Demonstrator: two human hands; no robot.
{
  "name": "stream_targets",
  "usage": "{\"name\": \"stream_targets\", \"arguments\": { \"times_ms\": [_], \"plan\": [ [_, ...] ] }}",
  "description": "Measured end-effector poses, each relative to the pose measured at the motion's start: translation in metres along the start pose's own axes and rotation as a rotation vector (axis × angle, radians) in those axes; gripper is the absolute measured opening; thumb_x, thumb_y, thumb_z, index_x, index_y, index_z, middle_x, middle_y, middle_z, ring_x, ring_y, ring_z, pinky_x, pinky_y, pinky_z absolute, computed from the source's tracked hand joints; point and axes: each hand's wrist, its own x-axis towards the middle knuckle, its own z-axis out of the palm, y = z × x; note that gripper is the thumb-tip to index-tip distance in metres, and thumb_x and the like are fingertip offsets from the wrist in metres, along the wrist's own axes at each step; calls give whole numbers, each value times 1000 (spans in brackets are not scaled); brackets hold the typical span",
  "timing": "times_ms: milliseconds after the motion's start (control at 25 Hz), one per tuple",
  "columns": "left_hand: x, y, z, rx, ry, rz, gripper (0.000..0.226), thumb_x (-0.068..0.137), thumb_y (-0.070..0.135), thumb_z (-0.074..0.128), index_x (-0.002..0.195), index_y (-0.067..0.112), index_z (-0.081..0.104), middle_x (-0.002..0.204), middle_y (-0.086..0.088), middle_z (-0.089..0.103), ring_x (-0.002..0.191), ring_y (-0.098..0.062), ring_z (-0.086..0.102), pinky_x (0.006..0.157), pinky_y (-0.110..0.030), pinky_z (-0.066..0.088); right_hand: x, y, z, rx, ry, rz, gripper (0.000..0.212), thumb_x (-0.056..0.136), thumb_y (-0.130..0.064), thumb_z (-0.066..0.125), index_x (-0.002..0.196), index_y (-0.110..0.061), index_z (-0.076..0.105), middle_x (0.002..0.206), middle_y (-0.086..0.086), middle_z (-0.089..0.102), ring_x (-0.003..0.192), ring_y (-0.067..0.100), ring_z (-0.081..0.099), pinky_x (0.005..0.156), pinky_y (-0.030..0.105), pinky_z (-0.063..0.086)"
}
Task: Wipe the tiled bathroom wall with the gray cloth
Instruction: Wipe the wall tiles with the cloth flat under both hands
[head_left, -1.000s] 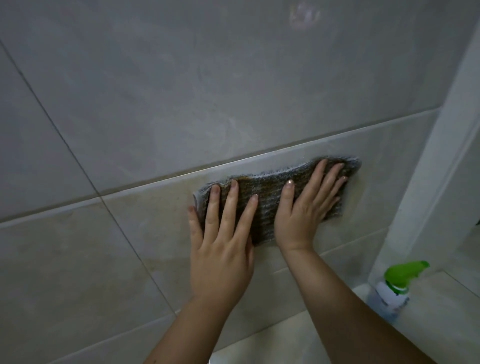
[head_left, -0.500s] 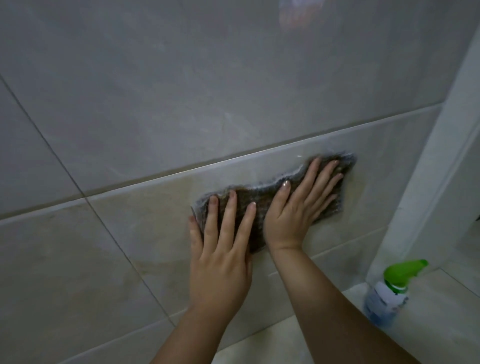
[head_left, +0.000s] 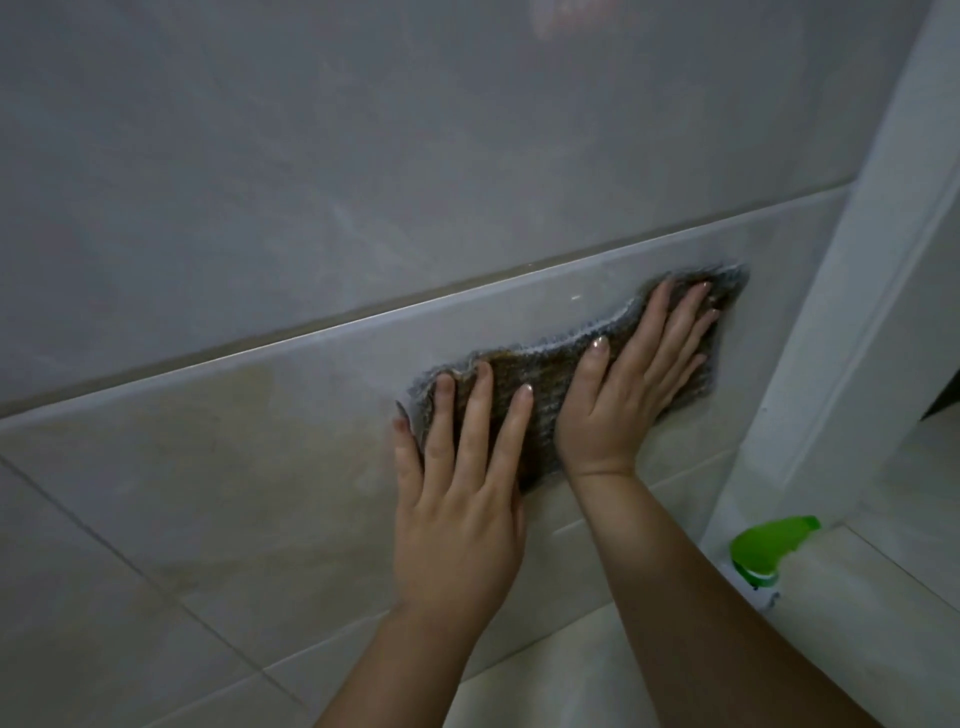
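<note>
The gray cloth (head_left: 550, 371) lies spread flat against the tiled wall (head_left: 363, 182), just under a long grout line. My left hand (head_left: 460, 483) presses its left end with fingers spread, the little finger resting on bare tile. My right hand (head_left: 631, 384) lies flat over the cloth's right half, fingers fanned toward the upper right. Both palms hide much of the cloth; its frayed pale edge shows along the top.
A white vertical frame (head_left: 852, 291) stands just right of the cloth. A spray bottle with a green trigger head (head_left: 763, 545) sits on the tiled ledge (head_left: 883, 623) below it, partly behind my right forearm.
Both hands and the cloth have slid to the right along the tile, closer to the white frame. The cloth's top edge has bunched into a wave.
</note>
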Motion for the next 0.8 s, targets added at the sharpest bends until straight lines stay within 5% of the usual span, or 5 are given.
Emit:
{"name": "stream_targets", "arguments": {
  "times_ms": [280,400,600,800],
  "plan": [
    [58,33,-12,-76,144,-49,72,83,29,59,151,20,38,163,-9,7,151,-37,0,120,-60,-2,54,-4,-8,68,-52,192,71,92,-50,25,153,-14,18,162,13,10,149,34,3,117,55,3],
    [81,47,-4,-60,186,-38,69,91,25,60,154,20,31,161,-12,3,150,-37,0,120,-58,-6,86,9,-14,83,-53,113,71,93,-51,24,154,-16,16,163,10,6,149,32,-1,117,51,-1],
    [49,68,37,-55,106,10,74,91,19,64,155,20,26,164,-9,6,151,-29,-11,121,-54,-7,68,62,-13,13,-65,92,67,95,-48,25,153,-13,15,161,16,9,149,36,3,118,48,3],
    [24,82,57,-26,36,75,69,90,17,44,156,19,24,164,-6,6,150,-28,-15,121,-52,-11,25,101,-18,4,-165,227,64,94,-52,19,149,-24,5,162,14,0,149,33,-3,121,45,-2]
  ]
}}
